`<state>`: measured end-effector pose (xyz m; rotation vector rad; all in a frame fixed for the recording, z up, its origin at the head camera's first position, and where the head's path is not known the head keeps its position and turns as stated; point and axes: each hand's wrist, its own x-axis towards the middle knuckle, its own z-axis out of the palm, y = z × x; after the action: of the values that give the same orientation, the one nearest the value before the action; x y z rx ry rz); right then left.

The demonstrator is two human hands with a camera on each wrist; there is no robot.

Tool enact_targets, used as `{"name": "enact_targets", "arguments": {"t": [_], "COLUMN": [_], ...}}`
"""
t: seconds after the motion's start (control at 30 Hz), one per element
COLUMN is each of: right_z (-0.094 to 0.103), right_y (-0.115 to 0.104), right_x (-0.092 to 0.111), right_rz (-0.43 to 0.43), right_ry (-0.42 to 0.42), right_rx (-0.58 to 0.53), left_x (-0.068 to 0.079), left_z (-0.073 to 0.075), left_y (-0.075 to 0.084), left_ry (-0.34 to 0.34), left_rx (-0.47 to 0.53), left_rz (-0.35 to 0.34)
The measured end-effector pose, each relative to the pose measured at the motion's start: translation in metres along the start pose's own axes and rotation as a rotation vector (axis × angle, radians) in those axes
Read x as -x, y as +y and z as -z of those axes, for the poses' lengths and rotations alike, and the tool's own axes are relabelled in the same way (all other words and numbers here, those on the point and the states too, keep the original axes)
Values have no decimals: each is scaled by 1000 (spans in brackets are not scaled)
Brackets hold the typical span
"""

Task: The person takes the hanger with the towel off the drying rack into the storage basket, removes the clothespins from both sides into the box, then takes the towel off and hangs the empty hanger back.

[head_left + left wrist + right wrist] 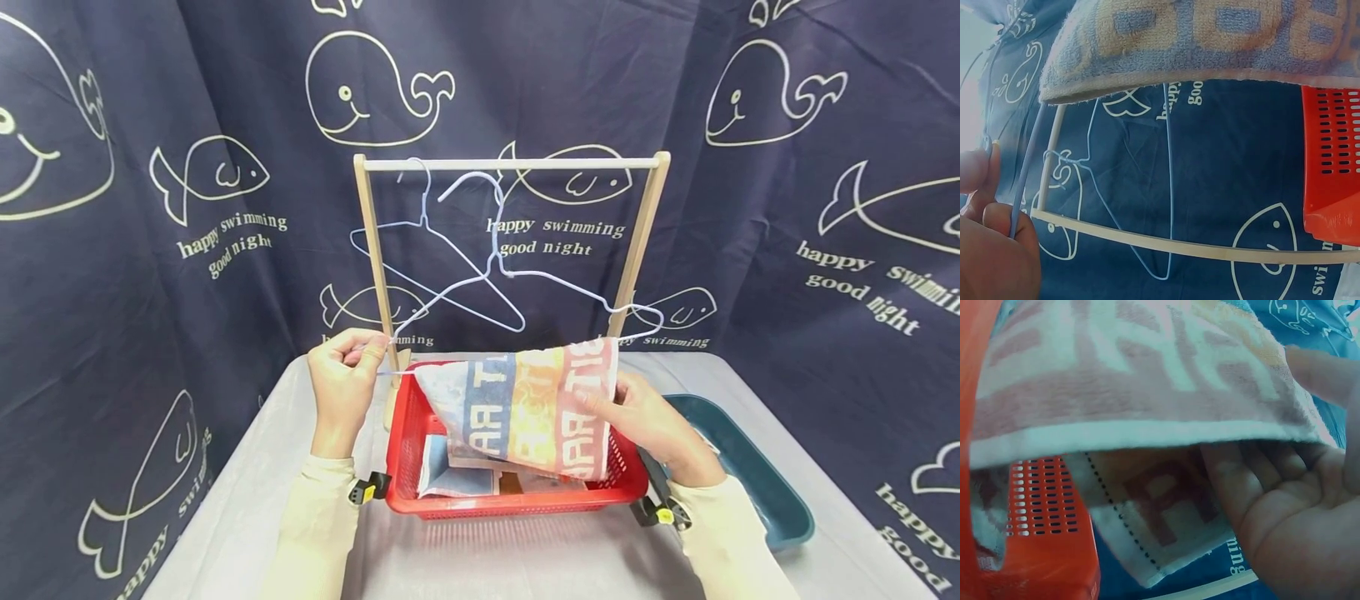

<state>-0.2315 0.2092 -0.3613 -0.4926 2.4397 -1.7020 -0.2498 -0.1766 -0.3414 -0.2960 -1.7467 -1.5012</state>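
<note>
A striped terry towel (536, 417) in blue, yellow and red with pale letters hangs folded over the lower bar of a light-blue wire hanger (496, 225). At the hanger's left end, my left hand (343, 392) grips the wire between thumb and curled fingers. My right hand (660, 421) pinches the towel's right edge, thumb in front and fingers behind; the right wrist view shows those fingers (1235, 481) under the cloth, partly hidden. Both towel and hanger are held up over a red perforated basket (517, 504).
Other folded cloths (457, 482) lie inside the basket. Behind it stands a wooden rack (510, 164) with a second blue hanger (425, 200) on its rail. A teal tray (787, 508) sits to the right on the pale-covered table (247, 508), beside my right forearm.
</note>
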Motion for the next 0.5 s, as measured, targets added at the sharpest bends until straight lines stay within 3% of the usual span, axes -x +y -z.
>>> {"name": "enact_targets", "arguments": {"t": [0.2, 0.5], "right_z": [-3, -7], "right_y": [-3, 0], "right_x": [0, -4], "right_rz": [55, 75], "right_ry": [72, 106], "right_rx": [-70, -150], "left_x": [0, 0], "left_z": [0, 0], "left_y": [-1, -1], "left_ry": [-21, -27], "left_rx": [0, 6], "left_rz": [-8, -6]}}
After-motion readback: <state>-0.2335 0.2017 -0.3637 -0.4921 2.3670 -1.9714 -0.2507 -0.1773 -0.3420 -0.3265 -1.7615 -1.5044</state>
